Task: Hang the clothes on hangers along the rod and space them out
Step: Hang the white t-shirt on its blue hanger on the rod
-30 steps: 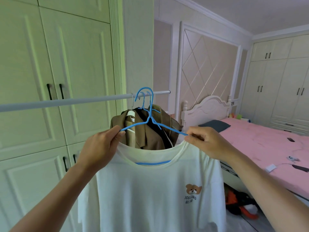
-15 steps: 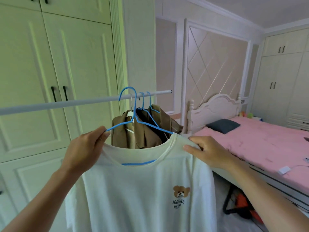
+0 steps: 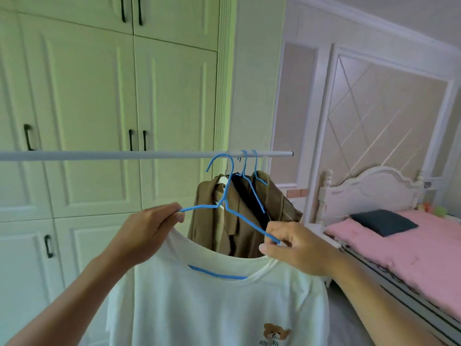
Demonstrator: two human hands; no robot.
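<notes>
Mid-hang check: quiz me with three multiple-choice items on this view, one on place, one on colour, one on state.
1. Where on the rod do the brown jackets hang?
A near its free end
B mid-rod
C far left

2. What colour is the wire hanger inside the white T-shirt?
A black
B blue
C white

3. What holds that hanger?
A left hand only
B right hand only
C both hands

Answers: 1 A, they bunch by the rod's free end. 2 B, blue wire shows in the neckline. 3 C, each hand pinches one hanger arm.
</notes>
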